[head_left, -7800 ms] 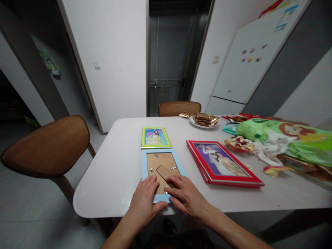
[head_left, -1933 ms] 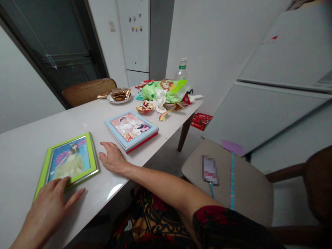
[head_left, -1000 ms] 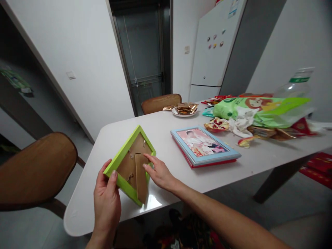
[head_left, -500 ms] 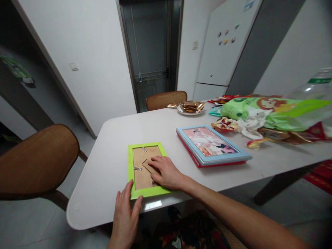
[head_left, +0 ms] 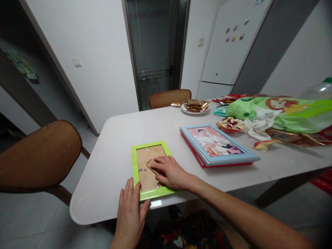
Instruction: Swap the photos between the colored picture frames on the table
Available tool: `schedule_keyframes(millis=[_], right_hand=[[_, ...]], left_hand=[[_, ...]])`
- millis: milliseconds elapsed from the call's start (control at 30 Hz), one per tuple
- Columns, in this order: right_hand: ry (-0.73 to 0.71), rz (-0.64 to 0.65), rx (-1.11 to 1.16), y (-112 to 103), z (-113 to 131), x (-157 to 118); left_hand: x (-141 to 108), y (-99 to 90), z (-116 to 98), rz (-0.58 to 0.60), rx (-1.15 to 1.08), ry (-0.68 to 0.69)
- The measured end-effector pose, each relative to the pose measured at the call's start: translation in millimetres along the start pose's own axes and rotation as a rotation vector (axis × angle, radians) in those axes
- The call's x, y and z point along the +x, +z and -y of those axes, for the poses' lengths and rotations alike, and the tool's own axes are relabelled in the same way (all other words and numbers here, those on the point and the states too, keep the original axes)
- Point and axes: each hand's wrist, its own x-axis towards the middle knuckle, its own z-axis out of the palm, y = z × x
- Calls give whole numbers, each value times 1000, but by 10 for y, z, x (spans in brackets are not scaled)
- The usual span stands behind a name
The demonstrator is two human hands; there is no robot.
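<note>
A lime-green picture frame [head_left: 135,164] lies face down near the table's front edge, its brown backing board [head_left: 146,180] showing, with small metal clips along the sides. My left hand [head_left: 131,211] rests at the frame's near left corner, fingers stretched along the edge and thumb apart. My right hand [head_left: 172,173] lies over the right part of the backing board, fingertips on it and thumb near the lower clip. Its fingers are loosely spread and partly cover a diamond-shaped cut-out flap. Right of them, a light blue picture frame [head_left: 225,159] sits on a red one [head_left: 192,152].
On the white table [head_left: 109,183] stand a plate [head_left: 194,112] of gold-wrapped snacks, a half pomegranate [head_left: 230,124], crumpled tissue [head_left: 260,124] and a green bag [head_left: 298,114]. Wooden chairs stand at the left [head_left: 44,155] and far side [head_left: 169,98].
The view has shifted slightly, so everything sits a little further right. My left fingers reach a bit further over the frame's left edge; my right hand stays on the backing board.
</note>
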Motion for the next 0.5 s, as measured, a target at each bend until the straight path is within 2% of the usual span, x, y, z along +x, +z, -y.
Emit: schedule_keyframes(millis=[133,233,500], right_hand=[[-107,98,68,-98,8,-14],[-133,138,87,-118,8,-31],[-70,40,72,80,-20,-37]], left_hand=[[159,-128,-54,117,-109,63],[268,-149,-86,219,-165,108],[294,-126,-111,225,-191,103]])
